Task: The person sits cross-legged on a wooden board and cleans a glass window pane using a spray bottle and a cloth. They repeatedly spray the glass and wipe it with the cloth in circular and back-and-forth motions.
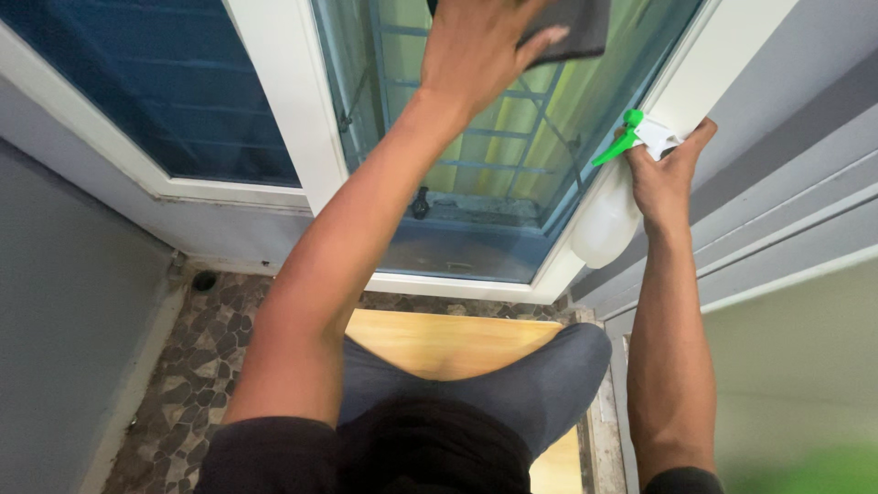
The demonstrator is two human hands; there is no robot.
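Hanging nozzle-up, spray bottle [605, 220] near-vertical

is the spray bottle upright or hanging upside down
Roughly upside down: the spray bottle hangs with its white body below the green trigger, gripped at the head by the right hand.

Home: white-framed window [302, 128], pebble floor [201, 366]

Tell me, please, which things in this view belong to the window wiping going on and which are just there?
In use:
- dark cloth, pressed to the glass pane by the left hand
- white spray bottle with green trigger, held by the right hand

Just there:
- blue pane to the left
- wooden board
- pebble floor
- window latch
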